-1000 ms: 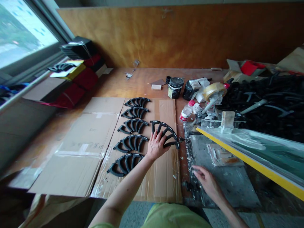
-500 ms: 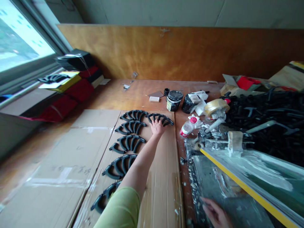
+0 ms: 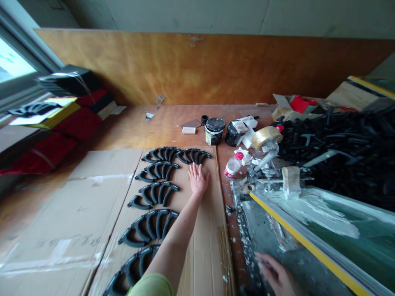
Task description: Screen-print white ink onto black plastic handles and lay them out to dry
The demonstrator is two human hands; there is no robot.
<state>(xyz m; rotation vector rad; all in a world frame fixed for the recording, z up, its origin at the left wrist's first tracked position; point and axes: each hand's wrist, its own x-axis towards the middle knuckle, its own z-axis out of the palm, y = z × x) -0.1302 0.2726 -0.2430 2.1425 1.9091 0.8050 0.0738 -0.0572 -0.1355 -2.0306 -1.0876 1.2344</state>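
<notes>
Cardboard sheeting [image 3: 203, 246] was shown bearing black ribbed moulded arcs; the end arc [image 3: 193, 156] lay crosswise, long axis sideways, just beyond the spread left hand [image 3: 198, 181], whereas the loosely curved right hand [image 3: 273, 273] was farther off, over a spattered grey board [image 3: 262, 222].

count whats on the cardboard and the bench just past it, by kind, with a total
black arched parts on the cardboard: 6
tubs: 2
small black jar: 1
plastic bottle: 1
tape roll: 1
total: 11
</notes>
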